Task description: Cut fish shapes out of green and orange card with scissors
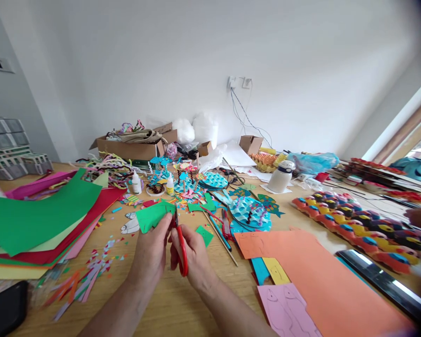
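Observation:
My left hand (152,250) pinches a piece of green paper (150,216) with drawn lines on it, held above the wooden table. Close beside it, my right hand (192,255) grips red-handled scissors (183,252). Their blades point away from me and meet the right edge of the green paper. On the table, a smaller green piece (205,235) lies just right of my hands, and a fish cutout (130,224) lies to the left. Pencils (218,231) rest to the right of the scissors.
Coloured sheets (45,215) and paper scraps (91,274) lie left, near a black phone (7,306). Orange paper (312,276), pink paper (286,311) and a painted egg tray (358,224) are right. Behind stand glue bottles (136,182) and a cardboard box (126,149). Part of another person's hand (420,218) shows far right.

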The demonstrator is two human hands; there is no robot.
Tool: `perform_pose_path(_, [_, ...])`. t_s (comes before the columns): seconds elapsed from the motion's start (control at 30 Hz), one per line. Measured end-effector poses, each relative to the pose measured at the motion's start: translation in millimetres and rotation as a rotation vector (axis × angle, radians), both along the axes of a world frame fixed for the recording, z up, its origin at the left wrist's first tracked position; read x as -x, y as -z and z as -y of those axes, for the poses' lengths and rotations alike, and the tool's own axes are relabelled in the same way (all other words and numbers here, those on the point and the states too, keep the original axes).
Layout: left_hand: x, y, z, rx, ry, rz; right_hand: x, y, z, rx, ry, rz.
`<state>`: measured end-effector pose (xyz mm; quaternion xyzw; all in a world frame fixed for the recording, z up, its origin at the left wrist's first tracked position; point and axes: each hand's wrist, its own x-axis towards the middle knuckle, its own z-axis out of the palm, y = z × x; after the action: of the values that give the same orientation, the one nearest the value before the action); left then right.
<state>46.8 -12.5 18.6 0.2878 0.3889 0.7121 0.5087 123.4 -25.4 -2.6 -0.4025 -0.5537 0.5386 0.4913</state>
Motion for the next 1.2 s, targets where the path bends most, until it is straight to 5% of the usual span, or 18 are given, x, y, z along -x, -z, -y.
perform_pose_path(1.2, [11, -4.2, 2, -0.018, 0.063, 0.082, 0, 7.0, -3, -0.001, -0.058, -0.014])
